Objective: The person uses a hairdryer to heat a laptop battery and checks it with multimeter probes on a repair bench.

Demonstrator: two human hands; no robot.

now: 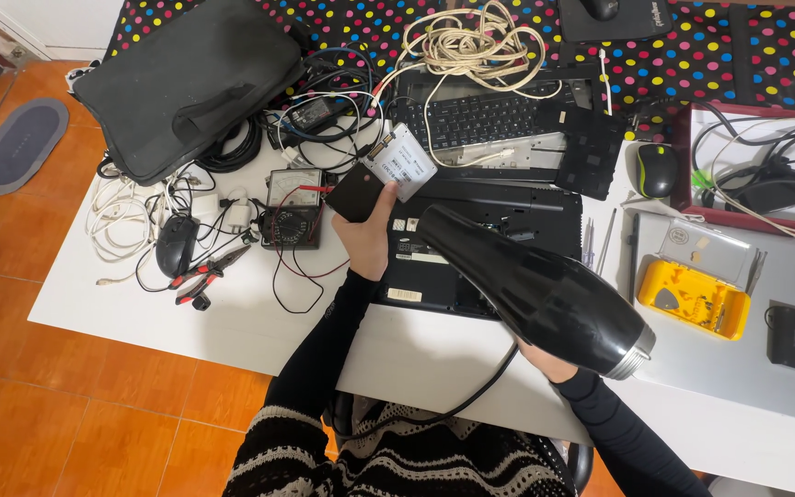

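Head view: two hands above a white table (259,322), each with one thing in its grip.

Left hand (367,237) raised over the front part of an opened black laptop (494,207), fingers closed around a flat silver drive (400,162) with a small black casing (353,192) just beside it, thumb on the silver face; both held clear of the table, tilted. Right hand (545,361) mostly hidden, wrapped around the handle of a black hair dryer (531,287), nozzle toward the drive and very near it, silver rear end toward the table's near edge, black cord down to the lap. Left of the hands: an analog multimeter (293,208) with red and black leads, red-handled pliers (206,274), a black mouse (177,245). Right: a yellow tool tray (694,298) and another mouse (657,169).
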